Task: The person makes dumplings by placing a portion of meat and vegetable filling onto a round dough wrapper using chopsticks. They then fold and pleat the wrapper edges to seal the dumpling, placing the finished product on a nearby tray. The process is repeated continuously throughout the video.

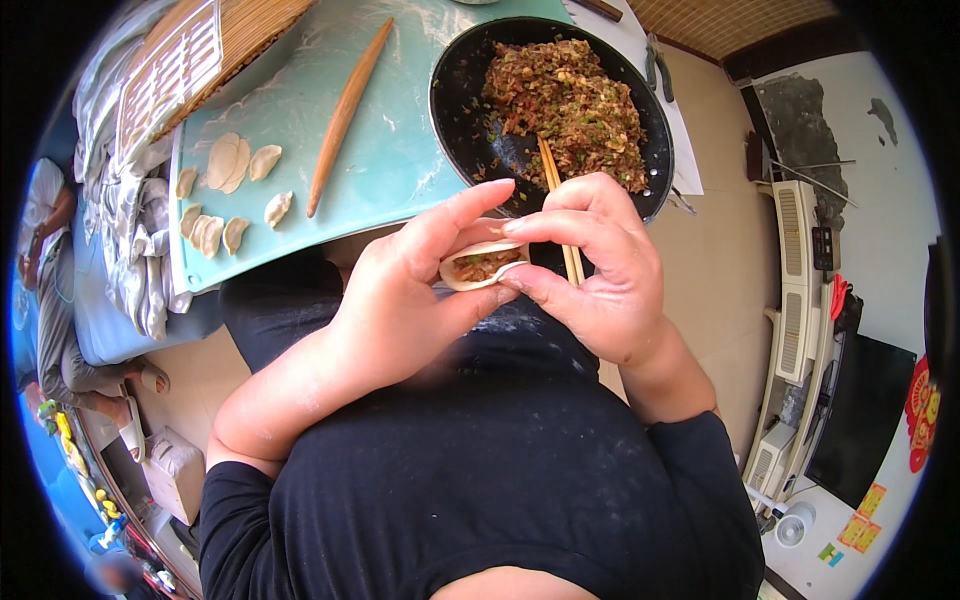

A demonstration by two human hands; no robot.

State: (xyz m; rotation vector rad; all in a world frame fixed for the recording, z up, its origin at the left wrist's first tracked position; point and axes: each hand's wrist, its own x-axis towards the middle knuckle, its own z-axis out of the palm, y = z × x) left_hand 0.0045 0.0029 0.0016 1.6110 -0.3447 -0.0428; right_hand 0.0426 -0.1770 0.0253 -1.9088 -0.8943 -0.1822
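Between my two hands is a dumpling point(483, 266), its round wrapper part-folded and gaping, with brown and green filling showing inside. My left hand point(405, 275) cradles it from the left, thumb below and fingers behind. On the other side my right hand point(600, 265) pinches the wrapper's right edge between thumb and fingers. Just beyond, a black pan point(455, 130) holds a heap of minced filling point(570, 105). Wooden chopsticks point(551, 168) lean out of the pan and pass behind my right hand.
On the green mat point(270, 190) lie a tapered rolling pin point(350, 115), stacked wrappers point(228, 163) and several folded dumplings point(207, 232). A woven tray point(190, 65) is at the far left. Black-handled pliers point(658, 68) lie right of the pan. Another person point(55, 290) sits at left.
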